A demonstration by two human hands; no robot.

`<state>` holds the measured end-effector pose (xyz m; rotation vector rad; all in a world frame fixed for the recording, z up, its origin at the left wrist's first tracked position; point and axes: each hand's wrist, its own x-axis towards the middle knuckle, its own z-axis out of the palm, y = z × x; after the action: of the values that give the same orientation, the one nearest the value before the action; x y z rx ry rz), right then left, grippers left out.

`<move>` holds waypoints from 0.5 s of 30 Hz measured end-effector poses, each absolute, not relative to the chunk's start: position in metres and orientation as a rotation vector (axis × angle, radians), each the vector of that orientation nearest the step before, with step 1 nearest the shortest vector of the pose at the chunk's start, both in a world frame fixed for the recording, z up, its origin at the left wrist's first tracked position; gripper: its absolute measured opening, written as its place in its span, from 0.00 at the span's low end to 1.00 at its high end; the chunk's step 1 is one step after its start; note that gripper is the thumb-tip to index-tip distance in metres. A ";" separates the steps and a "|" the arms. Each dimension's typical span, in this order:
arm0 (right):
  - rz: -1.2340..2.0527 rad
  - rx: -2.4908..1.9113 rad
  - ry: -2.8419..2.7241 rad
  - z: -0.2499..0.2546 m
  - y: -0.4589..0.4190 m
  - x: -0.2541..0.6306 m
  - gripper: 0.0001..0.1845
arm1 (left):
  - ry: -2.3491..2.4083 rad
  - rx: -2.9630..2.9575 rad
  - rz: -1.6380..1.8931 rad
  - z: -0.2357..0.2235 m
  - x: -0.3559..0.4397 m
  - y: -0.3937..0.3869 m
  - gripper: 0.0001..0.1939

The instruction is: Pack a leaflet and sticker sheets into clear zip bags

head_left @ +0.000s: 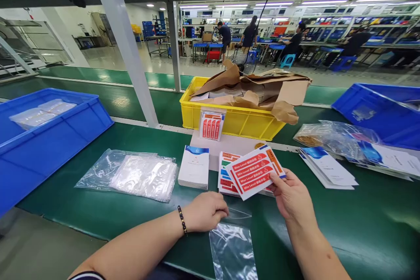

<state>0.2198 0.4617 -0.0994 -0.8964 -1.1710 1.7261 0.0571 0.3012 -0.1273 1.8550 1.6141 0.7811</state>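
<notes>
My right hand (293,197) pinches a sticker sheet (254,171) with red "Max Level" and "Min Level" labels by its right edge, tilted above the table. Under it lies a stack of sticker sheets (226,175) with coloured bands. A clear plastic bag (233,249) lies flat at the front edge. My left hand (208,212) is closed at the bag's upper edge, fingers curled together; its fingertips are partly hidden, but it seems to grip the bag's opening. Left of the sheets stands a pile of white booklets (194,168) with blue tops.
A pile of clear bags (141,175) lies left. Blue bins (55,140) stand at both sides; a yellow crate (226,118) with brown paper stands behind, a sample sheet (211,125) leaning on it. More booklets (328,168) lie right. People work in the background.
</notes>
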 end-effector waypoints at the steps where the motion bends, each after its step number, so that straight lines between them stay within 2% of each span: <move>1: 1.753 -0.901 -1.204 -0.100 0.459 0.218 0.18 | 1.579 1.861 0.800 -0.128 0.058 0.301 0.09; 6: 1.800 -0.933 -1.453 -0.106 0.455 0.219 0.21 | 1.491 1.624 1.013 -0.123 0.057 0.302 0.09; 15: 1.765 -0.960 -1.790 -0.108 0.459 0.226 0.19 | 1.562 1.340 1.252 -0.122 0.060 0.302 0.01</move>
<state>0.2261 0.4585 -0.1082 -0.9595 -1.7904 1.7655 0.0602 0.3023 -0.1219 1.3395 1.5623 1.2517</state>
